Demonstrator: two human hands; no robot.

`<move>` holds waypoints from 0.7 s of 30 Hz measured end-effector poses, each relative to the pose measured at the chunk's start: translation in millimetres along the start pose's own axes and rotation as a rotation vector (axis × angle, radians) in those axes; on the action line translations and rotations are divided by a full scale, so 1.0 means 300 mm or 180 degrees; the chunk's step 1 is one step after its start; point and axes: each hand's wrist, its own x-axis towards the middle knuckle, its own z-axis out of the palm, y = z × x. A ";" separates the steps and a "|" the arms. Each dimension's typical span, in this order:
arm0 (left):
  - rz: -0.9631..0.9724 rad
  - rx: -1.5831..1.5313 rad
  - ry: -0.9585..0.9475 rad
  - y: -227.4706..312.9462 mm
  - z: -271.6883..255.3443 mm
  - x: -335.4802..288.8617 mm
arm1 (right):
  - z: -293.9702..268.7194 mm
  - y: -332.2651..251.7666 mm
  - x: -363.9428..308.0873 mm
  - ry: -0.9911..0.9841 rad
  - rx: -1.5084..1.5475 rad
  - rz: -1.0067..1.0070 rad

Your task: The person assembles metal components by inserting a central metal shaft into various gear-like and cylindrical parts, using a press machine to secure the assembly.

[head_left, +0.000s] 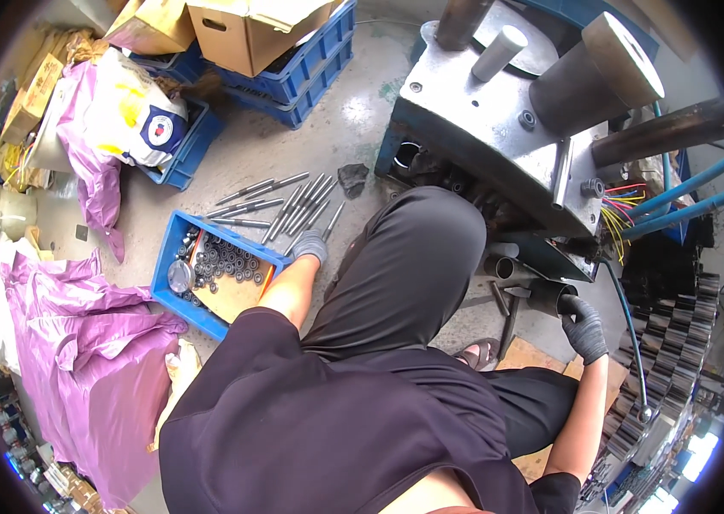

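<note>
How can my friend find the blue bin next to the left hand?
Start at the big bent knee and look left to the gloved left hand. The blue bin is just left of that hand. Unlike the blue crates higher in the picture, it shows lots of small dark rings inside.

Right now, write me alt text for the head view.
A person's gloved left hand is at the corner of a blue crate holding small round metal parts, beside loose metal rods; the gloved right hand is at the open end of a dark metal cylinder. A large machine stands at upper right.
</note>
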 end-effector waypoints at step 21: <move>0.1877 -0.5816 0.0198 0.246 -0.955 -0.238 | -0.142 -0.113 0.535 0.2331 -0.0177 0.0157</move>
